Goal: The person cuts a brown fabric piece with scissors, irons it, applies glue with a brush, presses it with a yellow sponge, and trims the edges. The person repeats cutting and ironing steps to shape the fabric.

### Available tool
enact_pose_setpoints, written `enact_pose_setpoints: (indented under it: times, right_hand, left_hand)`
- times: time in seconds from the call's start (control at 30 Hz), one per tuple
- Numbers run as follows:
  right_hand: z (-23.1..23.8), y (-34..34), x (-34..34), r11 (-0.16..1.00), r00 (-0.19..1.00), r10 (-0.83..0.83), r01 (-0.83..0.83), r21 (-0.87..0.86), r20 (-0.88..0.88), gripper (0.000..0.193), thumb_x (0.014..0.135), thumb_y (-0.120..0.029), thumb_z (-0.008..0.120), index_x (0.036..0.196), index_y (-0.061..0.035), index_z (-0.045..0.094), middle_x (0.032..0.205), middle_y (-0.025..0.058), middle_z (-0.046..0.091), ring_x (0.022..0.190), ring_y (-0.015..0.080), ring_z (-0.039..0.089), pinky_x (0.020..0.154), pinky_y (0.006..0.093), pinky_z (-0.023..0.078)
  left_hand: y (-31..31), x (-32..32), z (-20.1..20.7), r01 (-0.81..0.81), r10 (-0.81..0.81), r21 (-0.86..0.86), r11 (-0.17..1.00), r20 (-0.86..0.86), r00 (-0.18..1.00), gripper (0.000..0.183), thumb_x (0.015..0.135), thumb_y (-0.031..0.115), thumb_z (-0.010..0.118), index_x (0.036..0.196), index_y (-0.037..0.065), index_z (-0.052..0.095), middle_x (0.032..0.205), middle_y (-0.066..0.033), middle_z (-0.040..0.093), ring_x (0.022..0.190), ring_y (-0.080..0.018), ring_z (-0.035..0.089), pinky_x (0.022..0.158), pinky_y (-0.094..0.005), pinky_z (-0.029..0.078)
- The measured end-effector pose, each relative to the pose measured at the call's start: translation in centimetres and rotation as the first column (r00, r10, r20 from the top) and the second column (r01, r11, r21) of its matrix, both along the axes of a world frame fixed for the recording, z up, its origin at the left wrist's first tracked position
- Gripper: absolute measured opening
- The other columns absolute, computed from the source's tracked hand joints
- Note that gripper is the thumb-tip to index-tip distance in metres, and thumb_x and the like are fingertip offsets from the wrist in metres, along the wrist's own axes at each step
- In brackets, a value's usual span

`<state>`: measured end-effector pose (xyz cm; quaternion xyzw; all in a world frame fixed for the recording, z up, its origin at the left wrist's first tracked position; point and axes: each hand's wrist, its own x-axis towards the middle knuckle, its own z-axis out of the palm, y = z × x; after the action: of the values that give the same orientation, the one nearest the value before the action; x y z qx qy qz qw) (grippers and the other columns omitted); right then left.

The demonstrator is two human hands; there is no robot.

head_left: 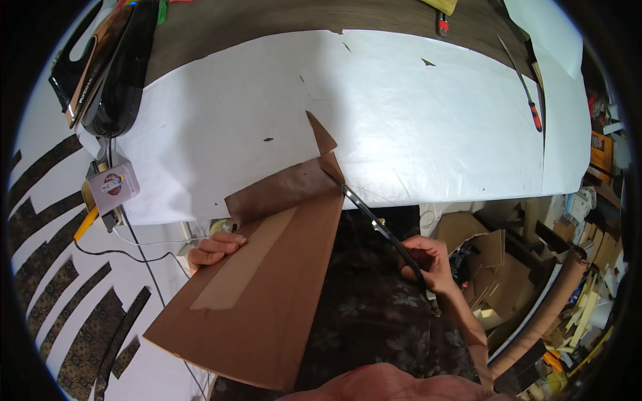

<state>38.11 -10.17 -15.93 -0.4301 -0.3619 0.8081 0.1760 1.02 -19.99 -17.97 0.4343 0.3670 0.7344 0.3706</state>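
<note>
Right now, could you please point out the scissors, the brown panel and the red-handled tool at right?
Scissors [379,226]: head view, near pivot.
Brown panel [273,289]: head view, middle.
Red-handled tool [536,118]: head view, handle.

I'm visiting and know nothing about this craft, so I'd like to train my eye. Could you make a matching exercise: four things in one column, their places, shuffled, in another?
Things:
1. Scissors
2. Brown board
3. Dark patterned strips
4. Long thin tool with a red-and-black handle

Places:
A. Near the right end of the white sheet
B. Held in the right hand
C. Along the left side of the picture
D. Under the left hand's fingers

Pairs: 1-B, 2-D, 3-C, 4-A
</note>
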Motion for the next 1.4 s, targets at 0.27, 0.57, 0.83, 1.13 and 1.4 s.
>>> enact_pose_setpoints:
  times: [0.27,0.57,0.83,1.13,1.4]
  right_hand:
    - [0.6,0.2,-0.3,0.998,1.000,0.015,-0.017,0.052,0.024,0.032,0.077,0.004,0.074,0.107,0.0019,0.063,0.093,0.0006,0.062,0.084,0.0056,0.055,0.075,0.0211,0.043]
    - [0.9,0.3,-0.3,0.998,0.999,0.016,-0.018,0.061,0.032,0.033,0.077,0.007,0.073,0.108,0.0018,0.064,0.095,0.0016,0.063,0.085,0.0058,0.056,0.075,0.0213,0.043]
    - [1.2,0.2,-0.6,0.998,0.999,0.010,-0.014,0.069,0.054,0.030,0.078,0.008,0.071,0.107,0.0020,0.064,0.094,0.0020,0.064,0.082,0.0046,0.056,0.073,0.0197,0.044]
    - [1.6,0.8,-0.7,0.997,0.998,0.030,-0.034,0.075,0.055,0.028,0.079,0.005,0.072,0.106,0.0016,0.063,0.090,0.0005,0.063,0.081,0.0041,0.056,0.073,0.0210,0.044]
    - [1.5,1.5,-1.4,0.993,0.995,0.066,-0.072,0.093,0.075,0.027,0.079,0.003,0.072,0.105,0.0012,0.062,0.087,-0.0011,0.061,0.077,0.0033,0.053,0.068,0.0204,0.042]
  left_hand:
    - [0.4,-0.9,0.0,0.116,-0.116,0.052,0.992,-0.013,0.993,0.029,0.095,0.024,0.056,0.105,-0.003,0.052,0.105,-0.0253,0.059,0.100,-0.0407,0.059,0.085,-0.0468,0.053]
    - [0.4,-0.4,0.4,0.079,-0.079,0.024,0.997,0.028,0.996,0.028,0.095,0.023,0.056,0.105,-0.003,0.052,0.105,-0.0247,0.059,0.101,-0.0405,0.058,0.086,-0.0466,0.053]
    - [0.2,-0.4,0.2,0.056,-0.056,0.008,0.998,0.020,0.998,0.028,0.096,0.023,0.055,0.105,-0.003,0.052,0.105,-0.0241,0.059,0.101,-0.0406,0.059,0.086,-0.0462,0.052]
    - [0.0,-0.2,0.2,0.042,-0.041,-0.014,0.999,0.059,0.997,0.028,0.097,0.024,0.053,0.105,-0.003,0.053,0.106,-0.0246,0.058,0.102,-0.0407,0.058,0.087,-0.0474,0.052]
    - [0.5,-0.5,0.0,0.094,-0.099,0.057,0.994,0.079,0.992,0.029,0.097,0.024,0.053,0.103,-0.004,0.053,0.106,-0.0258,0.059,0.103,-0.0411,0.058,0.088,-0.0489,0.052]
